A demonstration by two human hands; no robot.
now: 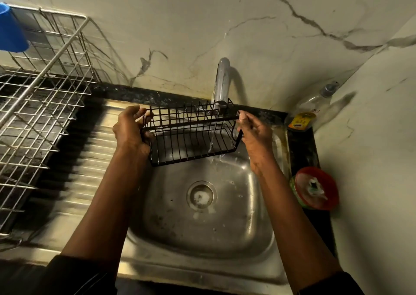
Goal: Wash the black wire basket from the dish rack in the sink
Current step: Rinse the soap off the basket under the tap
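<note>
While water runs from the tap (221, 78), the black wire basket (191, 135) hangs in the air right over the sink (249, 207), held between both hands and just under the spout. Left hand (130, 130) is on the basket's left end, fingers curled round the end wires, thumb side up by the top rim. Right hand (254, 135) takes the opposite end, fingertips pinching the upper rim wire at the right corner, palm beside the end wall. So the basket spans the gap from one hand to the other, its long side across the view, open top facing up and tipped a little toward the camera. The thin stream of water (213, 137) drops through the right part of the basket, near the right hand, and passes out through the bottom wires into the bowl. Straight below sits the drain (201, 195), well under the basket and not touching it. Off to the left, the silver dish rack (45, 92) stands on the ribbed drainboard (90, 159), a blue cup (11, 31) at its far corner. On the right ledge, a clear bottle (313, 108) leans in the corner, and a red-lidded container (317, 189) sits nearer.
</note>
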